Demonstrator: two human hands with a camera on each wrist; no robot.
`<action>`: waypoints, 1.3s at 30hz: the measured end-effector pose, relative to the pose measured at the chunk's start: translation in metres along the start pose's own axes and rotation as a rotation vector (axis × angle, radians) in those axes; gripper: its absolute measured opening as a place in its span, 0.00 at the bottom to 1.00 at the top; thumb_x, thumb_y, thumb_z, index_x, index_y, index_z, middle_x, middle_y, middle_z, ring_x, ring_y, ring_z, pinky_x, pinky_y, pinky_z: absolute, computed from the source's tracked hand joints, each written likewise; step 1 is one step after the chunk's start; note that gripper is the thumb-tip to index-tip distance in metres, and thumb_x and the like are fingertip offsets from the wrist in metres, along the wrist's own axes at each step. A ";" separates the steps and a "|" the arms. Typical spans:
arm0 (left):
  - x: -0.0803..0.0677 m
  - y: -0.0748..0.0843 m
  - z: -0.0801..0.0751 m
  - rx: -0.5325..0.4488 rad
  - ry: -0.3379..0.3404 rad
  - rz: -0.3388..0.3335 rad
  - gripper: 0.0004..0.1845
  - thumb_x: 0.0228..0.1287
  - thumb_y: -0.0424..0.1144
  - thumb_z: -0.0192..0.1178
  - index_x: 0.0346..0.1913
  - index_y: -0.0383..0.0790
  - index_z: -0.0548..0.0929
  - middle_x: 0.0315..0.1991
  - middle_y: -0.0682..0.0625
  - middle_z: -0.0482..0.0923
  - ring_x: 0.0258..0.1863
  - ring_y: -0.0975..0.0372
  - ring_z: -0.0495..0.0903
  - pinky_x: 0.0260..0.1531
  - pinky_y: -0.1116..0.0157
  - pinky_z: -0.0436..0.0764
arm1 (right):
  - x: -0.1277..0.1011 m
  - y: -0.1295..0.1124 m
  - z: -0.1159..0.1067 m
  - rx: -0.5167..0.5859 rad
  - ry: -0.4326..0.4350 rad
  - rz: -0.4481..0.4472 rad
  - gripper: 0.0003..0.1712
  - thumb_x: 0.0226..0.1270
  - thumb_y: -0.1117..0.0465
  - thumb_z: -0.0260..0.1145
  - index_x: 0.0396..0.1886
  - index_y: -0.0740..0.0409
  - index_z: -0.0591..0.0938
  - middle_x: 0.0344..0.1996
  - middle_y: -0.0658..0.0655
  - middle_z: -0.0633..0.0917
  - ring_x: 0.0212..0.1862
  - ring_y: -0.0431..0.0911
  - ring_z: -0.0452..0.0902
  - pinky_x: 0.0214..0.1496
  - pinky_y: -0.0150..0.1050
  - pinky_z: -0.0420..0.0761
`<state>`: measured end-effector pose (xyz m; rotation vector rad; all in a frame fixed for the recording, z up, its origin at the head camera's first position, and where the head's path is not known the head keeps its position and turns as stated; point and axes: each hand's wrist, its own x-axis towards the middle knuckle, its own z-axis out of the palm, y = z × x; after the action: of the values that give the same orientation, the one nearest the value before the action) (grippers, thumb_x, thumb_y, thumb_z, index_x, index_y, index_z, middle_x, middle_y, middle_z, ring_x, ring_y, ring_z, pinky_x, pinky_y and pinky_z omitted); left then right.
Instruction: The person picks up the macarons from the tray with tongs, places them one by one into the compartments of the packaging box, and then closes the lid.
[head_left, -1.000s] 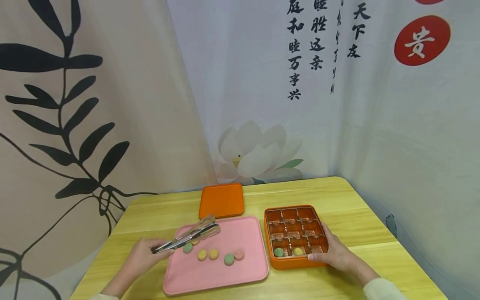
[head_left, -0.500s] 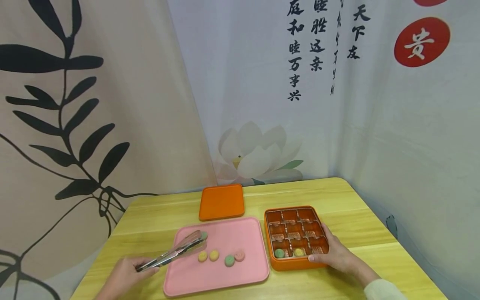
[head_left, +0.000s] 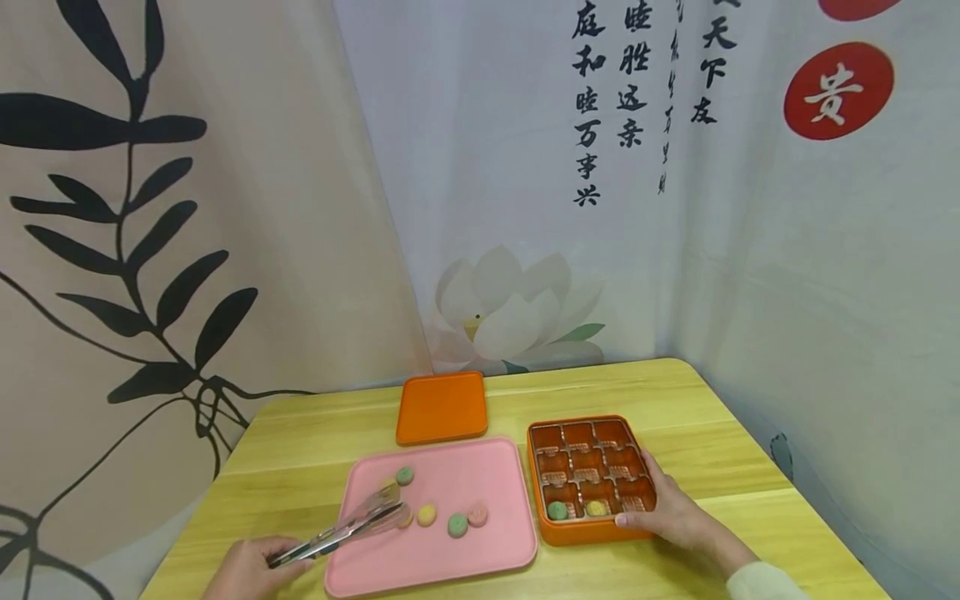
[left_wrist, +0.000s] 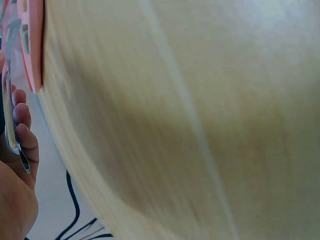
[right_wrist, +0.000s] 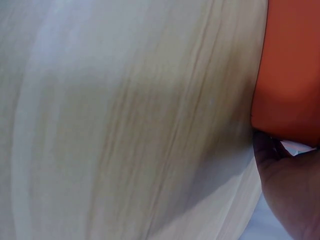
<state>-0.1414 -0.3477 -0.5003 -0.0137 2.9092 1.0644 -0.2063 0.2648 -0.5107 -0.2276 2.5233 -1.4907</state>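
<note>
My left hand (head_left: 251, 568) grips metal tongs (head_left: 330, 540) with clear tips. The tips reach over the left part of a pink tray (head_left: 465, 560), partly covering yellow macarons; whether they touch one, I cannot tell. A green macaron (head_left: 405, 476), a yellow macaron (head_left: 427, 515), another green macaron (head_left: 457, 525) and a pink macaron (head_left: 477, 514) lie on the tray. My right hand (head_left: 675, 512) holds the front right corner of an orange box (head_left: 577, 533) with a divided clear insert. Its front row has a green macaron (head_left: 557, 510) at left and a yellow macaron (head_left: 596, 508) in the middle.
A flat orange lid-like square (head_left: 442, 408) lies behind the pink tray. Everything stands on a wood-grain table (head_left: 720, 442). A printed curtain (head_left: 510, 167) hangs right behind the table's back edge. Dark cables (left_wrist: 75, 200) show below it in the left wrist view.
My left hand drew the tongs back left and toward me, then their tips moved slightly nearer the front, over the yellow macarons. The right hand stays on the box.
</note>
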 end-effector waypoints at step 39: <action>0.001 0.001 0.007 0.013 0.045 -0.054 0.11 0.52 0.46 0.75 0.32 0.42 0.91 0.22 0.54 0.82 0.17 0.64 0.67 0.19 0.68 0.67 | -0.001 -0.001 0.000 -0.050 0.003 0.035 0.72 0.53 0.52 0.80 0.79 0.62 0.37 0.66 0.78 0.58 0.64 0.68 0.62 0.63 0.64 0.64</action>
<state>-0.1421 -0.3423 -0.5047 -0.1166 2.9373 1.0510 -0.2055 0.2646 -0.5097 -0.1883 2.5555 -1.4182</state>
